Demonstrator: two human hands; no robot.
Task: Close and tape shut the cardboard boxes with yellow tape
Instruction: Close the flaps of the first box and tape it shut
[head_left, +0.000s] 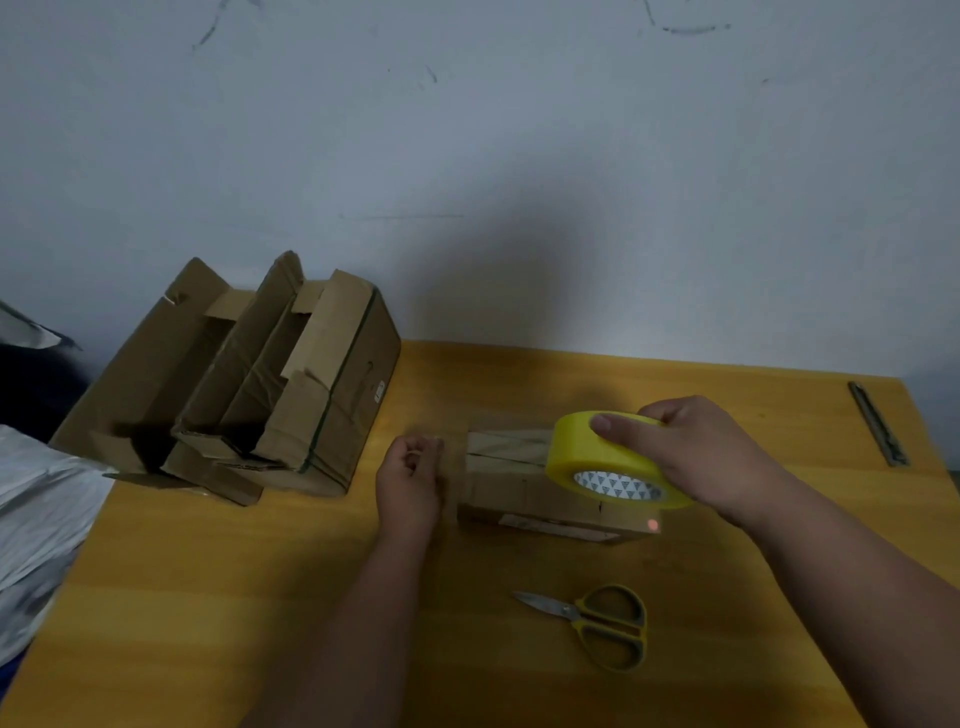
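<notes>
- Biggest thing in the shot is the wall (519, 156), plain pale grey with a few dark scuff marks up near the top.
- Below it sits the table (260, 597), yellowish wood grain, running right up against that wall.
- At the far left corner of the table there's a bunch of open boxes (234, 379), flaps sticking up, nested beside each other and hanging a bit over the table edge.
- Off the left edge lies some crumpled silvery plastic sheet (41, 509).
- The small box (524, 493) is in the middle of the table, flaps folded down, between the person's two hands.
- The right hand (696, 452) grips the yellow tape roll (602, 457), thumb over the front of the roll and fingers curled round the back, holding it at the right end of the small box.
- The left hand (410, 478) is at the left end of the small box with fingers curled in; it looks like it's pinching a pulled-out strip of tape, but that bit is blurry so hard to be sure.
- Scissors (597, 623) with yellow handles lie closed on the table nearer the person, apart from the box.
- A thin metal strip (878, 423) lies near the far right corner of the table.
</notes>
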